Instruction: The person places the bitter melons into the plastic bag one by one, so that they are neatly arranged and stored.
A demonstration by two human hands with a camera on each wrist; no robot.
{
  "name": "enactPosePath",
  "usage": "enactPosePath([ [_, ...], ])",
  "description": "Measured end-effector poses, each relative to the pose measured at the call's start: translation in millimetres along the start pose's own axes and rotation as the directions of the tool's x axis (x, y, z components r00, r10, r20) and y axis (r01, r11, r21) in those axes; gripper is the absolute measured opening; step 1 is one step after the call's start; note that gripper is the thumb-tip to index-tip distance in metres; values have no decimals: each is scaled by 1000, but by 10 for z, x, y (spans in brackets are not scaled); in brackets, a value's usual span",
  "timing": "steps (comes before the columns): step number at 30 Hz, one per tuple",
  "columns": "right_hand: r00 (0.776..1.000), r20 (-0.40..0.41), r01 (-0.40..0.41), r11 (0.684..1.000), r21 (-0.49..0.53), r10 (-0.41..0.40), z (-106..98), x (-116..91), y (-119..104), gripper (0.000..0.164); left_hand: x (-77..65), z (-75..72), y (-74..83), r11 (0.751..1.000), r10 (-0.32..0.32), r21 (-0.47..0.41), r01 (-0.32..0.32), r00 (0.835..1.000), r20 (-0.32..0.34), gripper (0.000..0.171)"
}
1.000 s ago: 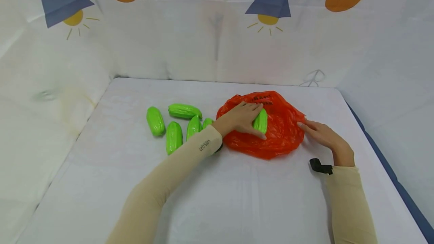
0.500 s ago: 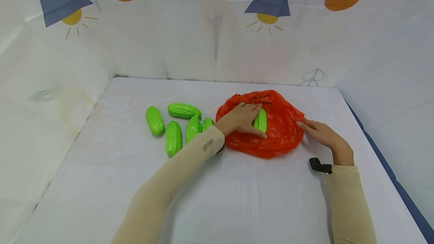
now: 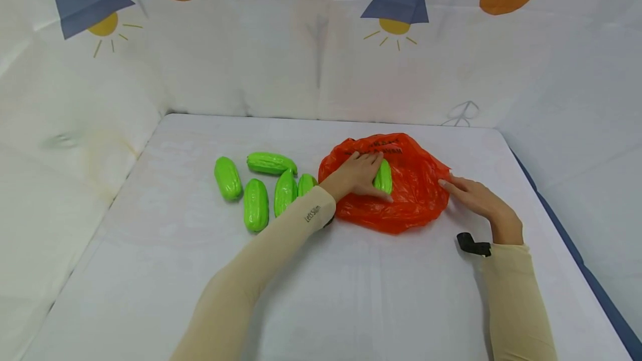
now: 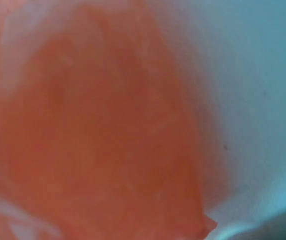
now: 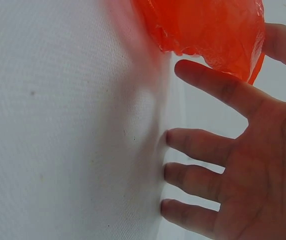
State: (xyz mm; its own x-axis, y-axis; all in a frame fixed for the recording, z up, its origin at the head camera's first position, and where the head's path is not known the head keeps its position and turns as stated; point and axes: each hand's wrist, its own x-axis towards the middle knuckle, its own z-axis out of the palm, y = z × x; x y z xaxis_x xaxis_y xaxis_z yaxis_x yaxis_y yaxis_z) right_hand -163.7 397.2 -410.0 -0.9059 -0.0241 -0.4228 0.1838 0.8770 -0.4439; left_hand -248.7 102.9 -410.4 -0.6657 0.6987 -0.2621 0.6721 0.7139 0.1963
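A crumpled red plastic bag (image 3: 418,188) lies on the white table, its mouth spread around a glossy, ridged green gourd (image 3: 384,177). My left hand (image 3: 357,176) holds this gourd from above, thumb on the near side and fingers on the far side. At the bag's right edge, my right hand (image 3: 476,199) pinches the plastic between thumb and index finger; the right wrist view shows the other fingers of that hand (image 5: 268,165) spread with tips against the table. Blurred red plastic (image 4: 103,130) fills most of the left wrist view, hiding the left hand there.
Several more green gourds (image 3: 256,205) lie left of the bag, some partly behind the left forearm. The white table (image 3: 401,294) is bordered by white cloth walls (image 3: 281,66) at the back and sides. A black wrist camera (image 3: 473,245) sticks out from the right sleeve.
My left hand and the gourd have shifted very slightly within the bag, and less of the gourd shows. My left forearm has edged right. The right hand keeps its place at the bag's edge.
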Motion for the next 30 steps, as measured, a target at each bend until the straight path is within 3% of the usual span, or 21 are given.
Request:
enactPosePath([
  [15, 1000, 11, -2, 1000, -9, 2, -11, -17, -22, 86, -1, 26, 2, 1000, -10, -20, 10, 1000, -1, 122],
  [21, 1000, 13, -7, 1000, 0, 7, -21, -37, -19, 87, -20, -9, 7, 998, 0, -66, 0, 1000, -4, 123],
  [26, 1000, 16, -7, 1000, 4, 7, -27, -38, -10, 87, -115, -98, -1, 995, 55, -79, -58, 998, -44, 118],
  [30, 1000, 19, -5, 1000, 9, 4, -28, -30, -8, 87, -279, -191, -27, 991, 80, -100, -91, 990, -112, 116],
])
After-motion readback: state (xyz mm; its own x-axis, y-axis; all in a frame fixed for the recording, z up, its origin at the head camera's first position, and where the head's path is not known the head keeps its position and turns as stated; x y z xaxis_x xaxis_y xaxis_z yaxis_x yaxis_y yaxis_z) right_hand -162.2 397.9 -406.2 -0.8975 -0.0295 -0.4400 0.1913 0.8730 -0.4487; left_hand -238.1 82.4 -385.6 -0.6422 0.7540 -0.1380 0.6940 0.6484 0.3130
